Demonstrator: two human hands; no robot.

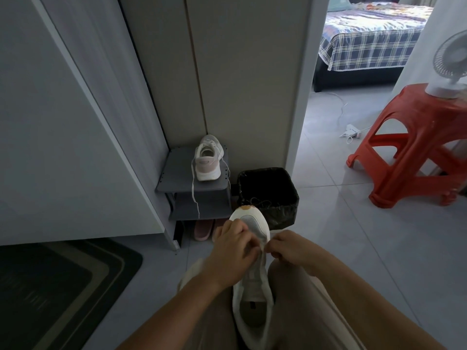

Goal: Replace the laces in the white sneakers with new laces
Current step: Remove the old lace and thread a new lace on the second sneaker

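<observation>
Grip closed on both sides: left hand [233, 245] and right hand [288, 248] pinch the white sneaker [254, 286] near its toe, between the knees. Second sneaker [208, 159] sits on the shoe rack [174, 175], lace [194, 195] dangling.

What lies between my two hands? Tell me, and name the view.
The white sneaker on the lap: its lacing strip runs between the left hand and the right hand, both gripping its edges. Seen in the head view.

A home, entry nr bedroom: shoe rack [177, 173], doormat [50, 286], bed [366, 39] w/ plaid cover thru doorway.
</observation>
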